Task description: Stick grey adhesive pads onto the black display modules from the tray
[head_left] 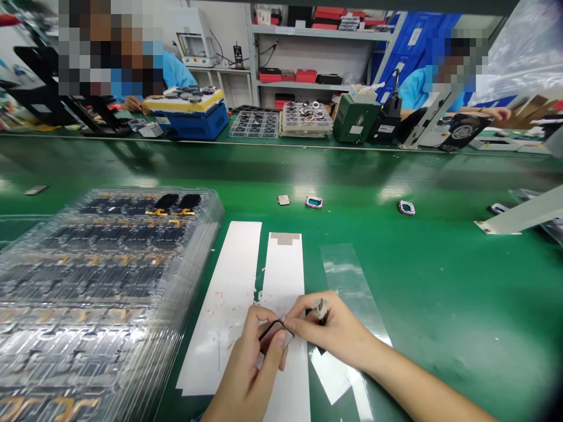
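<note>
My left hand (253, 357) pinches a small dark rectangular part (273, 334) with a thin black frame, low in the middle of the view. My right hand (328, 328) is closed too: its fingertips touch the part's right edge, and a small grey tool or tab (321, 307) sticks up between its fingers. Both hands hover over two long white paper strips (229, 293) lying on the green table (440, 281). A clear film strip (347, 281) lies just right of them, partly under my right wrist.
A tall stack of clear trays (101, 281) holding dark parts with gold flex cables fills the left. Small parts (314, 202) (406, 207) lie mid-table. A white bracket (523, 214) juts in at the right. Across the belt, two people sit behind boxes, trays (303, 117) and a green machine (354, 117).
</note>
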### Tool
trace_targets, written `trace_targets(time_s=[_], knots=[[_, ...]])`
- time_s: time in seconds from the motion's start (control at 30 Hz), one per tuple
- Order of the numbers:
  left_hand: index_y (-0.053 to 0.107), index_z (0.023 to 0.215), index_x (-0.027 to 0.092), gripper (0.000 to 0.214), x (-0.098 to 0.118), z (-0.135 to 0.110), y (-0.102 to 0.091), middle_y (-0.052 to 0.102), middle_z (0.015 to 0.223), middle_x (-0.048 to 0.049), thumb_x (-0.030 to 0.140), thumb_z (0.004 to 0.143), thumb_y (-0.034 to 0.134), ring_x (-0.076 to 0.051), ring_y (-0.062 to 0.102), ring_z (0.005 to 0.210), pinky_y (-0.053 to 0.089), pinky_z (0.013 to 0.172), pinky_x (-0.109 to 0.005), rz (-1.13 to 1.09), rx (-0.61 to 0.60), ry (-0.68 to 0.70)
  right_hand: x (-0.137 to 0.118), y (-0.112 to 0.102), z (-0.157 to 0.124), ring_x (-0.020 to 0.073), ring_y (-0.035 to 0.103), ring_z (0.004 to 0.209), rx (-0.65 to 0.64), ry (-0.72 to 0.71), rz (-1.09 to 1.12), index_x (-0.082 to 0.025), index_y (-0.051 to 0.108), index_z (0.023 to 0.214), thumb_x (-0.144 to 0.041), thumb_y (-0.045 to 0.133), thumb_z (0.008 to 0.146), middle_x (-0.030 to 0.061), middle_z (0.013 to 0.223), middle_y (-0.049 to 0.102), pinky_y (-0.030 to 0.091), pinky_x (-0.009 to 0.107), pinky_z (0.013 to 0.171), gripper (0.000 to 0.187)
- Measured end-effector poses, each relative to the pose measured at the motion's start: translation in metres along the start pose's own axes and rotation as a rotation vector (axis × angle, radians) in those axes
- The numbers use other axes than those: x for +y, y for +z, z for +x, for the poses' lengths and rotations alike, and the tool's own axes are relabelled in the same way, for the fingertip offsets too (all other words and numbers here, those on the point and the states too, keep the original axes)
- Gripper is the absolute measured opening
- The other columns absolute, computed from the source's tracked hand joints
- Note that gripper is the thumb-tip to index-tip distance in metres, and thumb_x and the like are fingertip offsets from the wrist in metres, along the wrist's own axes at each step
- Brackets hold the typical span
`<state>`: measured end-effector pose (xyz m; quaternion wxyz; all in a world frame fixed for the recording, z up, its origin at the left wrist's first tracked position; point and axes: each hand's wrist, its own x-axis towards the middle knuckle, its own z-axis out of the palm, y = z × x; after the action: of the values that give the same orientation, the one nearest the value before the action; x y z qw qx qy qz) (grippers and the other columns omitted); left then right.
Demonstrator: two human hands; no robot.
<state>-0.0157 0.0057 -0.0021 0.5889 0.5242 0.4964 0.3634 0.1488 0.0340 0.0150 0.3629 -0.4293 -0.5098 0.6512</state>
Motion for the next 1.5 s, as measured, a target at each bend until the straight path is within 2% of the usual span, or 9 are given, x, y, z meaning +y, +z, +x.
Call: trace_targets(time_s=[0.07, 0.17, 0.3, 0.43, 0.6, 0.8, 1.07, 1.33, 1.5], knots=[[0.039, 0.093, 0.025, 0.039, -0.002, 0.0, -0.001, 0.044, 0.055, 0.0072, 0.063, 0.092, 0.044, -0.013, 0.037, 0.05, 0.026, 0.053, -0.025, -0.009, -0.015, -0.034, 0.002, 0.002, 0.0, 0.0038, 0.023, 0.042, 0.006, 0.009, 0.048, -0.016, 0.068, 0.069, -0.038, 0.072, 0.081, -0.0093, 0.045, 0.041, 0.02, 0.019, 0.041, 0.026], [0.039, 0.095, 0.026, 0.042, -0.006, 0.001, -0.004, 0.046, 0.056, 0.0064, 0.066, 0.09, 0.046, -0.013, 0.038, 0.052, 0.026, 0.054, -0.024, -0.067, -0.048, -0.083, 0.004, 0.006, -0.001, 0.0047, 0.037, 0.045, 0.028, 0.025, 0.076, -0.016, 0.066, 0.07, -0.037, 0.074, 0.079, -0.0051, 0.053, 0.056, 0.025, 0.019, 0.044, 0.024], [0.039, 0.095, 0.025, 0.044, -0.007, 0.002, -0.006, 0.048, 0.058, 0.0057, 0.067, 0.087, 0.05, -0.012, 0.035, 0.053, 0.023, 0.053, -0.024, -0.142, -0.096, -0.077, 0.004, 0.008, -0.004, 0.0087, 0.05, 0.055, 0.127, -0.082, -0.119, -0.016, 0.066, 0.072, -0.031, 0.068, 0.082, -0.001, 0.064, 0.061, 0.035, 0.02, 0.051, 0.018], [0.038, 0.097, 0.024, 0.041, -0.002, 0.002, -0.005, 0.047, 0.057, 0.007, 0.063, 0.091, 0.047, -0.011, 0.028, 0.051, 0.02, 0.052, -0.024, -0.146, -0.085, -0.126, 0.003, 0.009, -0.007, 0.0088, 0.046, 0.053, 0.149, -0.109, -0.261, -0.016, 0.067, 0.073, -0.034, 0.065, 0.084, -0.0004, 0.064, 0.058, 0.034, 0.022, 0.05, 0.022], [0.036, 0.095, 0.023, 0.035, 0.003, 0.003, -0.005, 0.047, 0.054, 0.0089, 0.058, 0.096, 0.039, -0.008, 0.024, 0.048, 0.018, 0.049, -0.023, -0.082, -0.103, -0.144, 0.003, 0.009, -0.007, 0.0089, 0.047, 0.054, 0.155, -0.098, -0.277, -0.016, 0.068, 0.073, -0.034, 0.064, 0.084, 0.0005, 0.067, 0.06, 0.033, 0.022, 0.05, 0.022], [0.034, 0.096, 0.024, 0.035, 0.001, 0.005, -0.008, 0.047, 0.055, 0.0093, 0.059, 0.097, 0.037, -0.007, 0.02, 0.046, 0.017, 0.047, -0.022, -0.075, -0.152, -0.115, 0.003, 0.009, -0.006, 0.0116, 0.058, 0.059, 0.138, -0.126, -0.223, -0.016, 0.067, 0.072, -0.027, 0.064, 0.083, 0.0016, 0.068, 0.065, 0.039, 0.022, 0.052, 0.016], [0.034, 0.097, 0.024, 0.038, -0.002, 0.002, -0.007, 0.043, 0.059, 0.0081, 0.061, 0.095, 0.042, -0.011, 0.034, 0.057, 0.025, 0.056, -0.025, -0.074, -0.142, -0.109, 0.0, 0.009, -0.006, 0.0116, 0.06, 0.061, 0.146, -0.165, -0.236, -0.017, 0.066, 0.071, -0.025, 0.064, 0.084, 0.0017, 0.068, 0.066, 0.044, 0.022, 0.056, 0.016], [0.035, 0.098, 0.024, 0.03, 0.002, 0.001, -0.005, 0.041, 0.061, 0.0084, 0.054, 0.098, 0.042, -0.011, 0.031, 0.056, 0.021, 0.055, -0.027, -0.054, -0.141, -0.06, 0.002, 0.008, -0.006, 0.011, 0.057, 0.063, 0.162, -0.166, -0.223, -0.018, 0.068, 0.071, -0.016, 0.064, 0.08, -0.0003, 0.067, 0.064, 0.045, 0.022, 0.06, 0.01], [0.038, 0.096, 0.024, 0.037, 0.005, 0.001, -0.004, 0.043, 0.063, 0.0073, 0.059, 0.093, 0.049, -0.012, 0.036, 0.058, 0.026, 0.057, -0.026, -0.097, -0.102, -0.039, 0.001, 0.008, -0.005, 0.0103, 0.055, 0.061, 0.151, -0.165, -0.252, -0.018, 0.065, 0.072, -0.022, 0.062, 0.085, -0.0003, 0.068, 0.062, 0.044, 0.021, 0.056, 0.014]])
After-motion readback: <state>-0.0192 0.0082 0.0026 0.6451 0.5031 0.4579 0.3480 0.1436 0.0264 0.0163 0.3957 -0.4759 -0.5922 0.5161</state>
